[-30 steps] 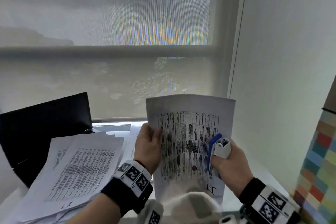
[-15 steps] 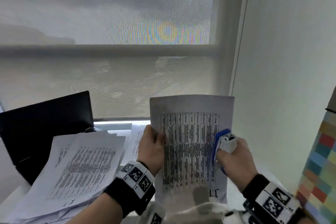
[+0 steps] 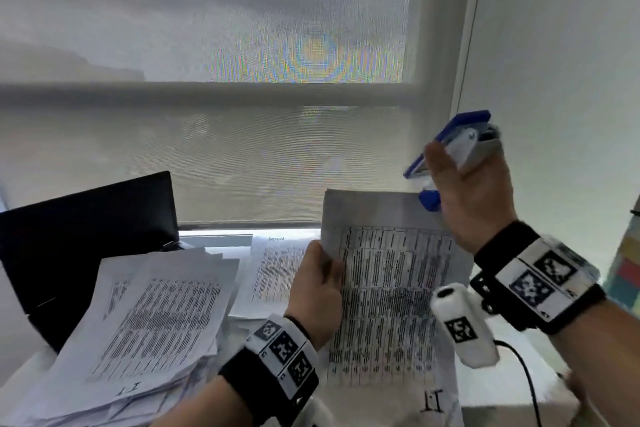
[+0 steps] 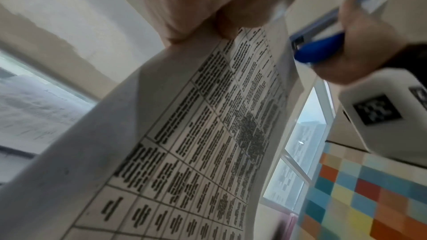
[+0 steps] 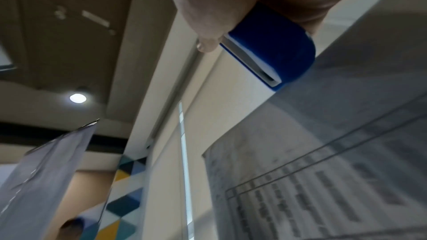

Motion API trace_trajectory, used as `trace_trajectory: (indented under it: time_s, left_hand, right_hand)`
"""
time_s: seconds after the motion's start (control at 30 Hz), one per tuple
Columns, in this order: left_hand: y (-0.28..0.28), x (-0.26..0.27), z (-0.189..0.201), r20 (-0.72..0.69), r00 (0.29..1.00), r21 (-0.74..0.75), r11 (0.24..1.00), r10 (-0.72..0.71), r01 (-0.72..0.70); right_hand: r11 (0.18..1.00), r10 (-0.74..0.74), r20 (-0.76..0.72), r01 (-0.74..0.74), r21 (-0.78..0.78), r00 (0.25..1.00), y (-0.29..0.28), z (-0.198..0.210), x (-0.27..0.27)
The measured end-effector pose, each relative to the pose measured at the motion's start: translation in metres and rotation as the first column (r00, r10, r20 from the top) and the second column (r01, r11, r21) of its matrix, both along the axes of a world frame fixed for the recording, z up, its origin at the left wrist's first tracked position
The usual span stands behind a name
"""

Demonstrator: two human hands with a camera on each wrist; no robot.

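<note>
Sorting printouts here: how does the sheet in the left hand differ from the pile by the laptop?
The held sheet stands upright, gripped by the left hand; the pile lies flat. The held sheet looks neat; the pile is fanned, many sheets. Both show printed tables.

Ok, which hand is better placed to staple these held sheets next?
Right, probably. The right hand grips the blue stapler, raised close to the top right corner of the printed sheets. The left hand pinches those sheets at their left edge and holds them up.
</note>
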State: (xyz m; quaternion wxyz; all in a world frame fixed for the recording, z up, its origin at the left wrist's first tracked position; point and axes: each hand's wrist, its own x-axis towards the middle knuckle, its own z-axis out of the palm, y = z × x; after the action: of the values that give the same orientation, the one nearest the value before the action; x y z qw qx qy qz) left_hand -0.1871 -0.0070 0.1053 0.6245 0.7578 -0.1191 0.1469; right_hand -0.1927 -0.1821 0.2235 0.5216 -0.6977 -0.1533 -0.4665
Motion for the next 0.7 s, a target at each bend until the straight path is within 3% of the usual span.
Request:
trace_trajectory:
  time_s: [0.17,0.5,0.6,0.7]
  left_hand:
    - [-0.006,-0.004,-0.002,0.049,0.997,0.013,0.999,-0.053,0.052]
    - [0.007,-0.009,-0.004,0.138,0.986,0.038,0.995,-0.098,0.094]
    - [0.015,-0.003,-0.012,0.059,0.994,0.079,0.993,-0.094,0.089]
    - [0.026,0.005,-0.024,-0.132,0.991,0.081,0.996,-0.029,0.039]
  right_hand:
    - [0.994,-0.001,-0.048,-0.005,-0.113,0.999,0.031,0.006,0.003]
    - [0.998,0.027,-0.077,-0.031,-0.050,0.997,0.067,0.000,0.024]
    - [0.998,0.033,-0.158,-0.041,-0.049,0.987,0.072,-0.007,0.031]
    - [0.995,0.070,-0.166,-0.058,0.077,0.984,0.074,-0.009,0.032]
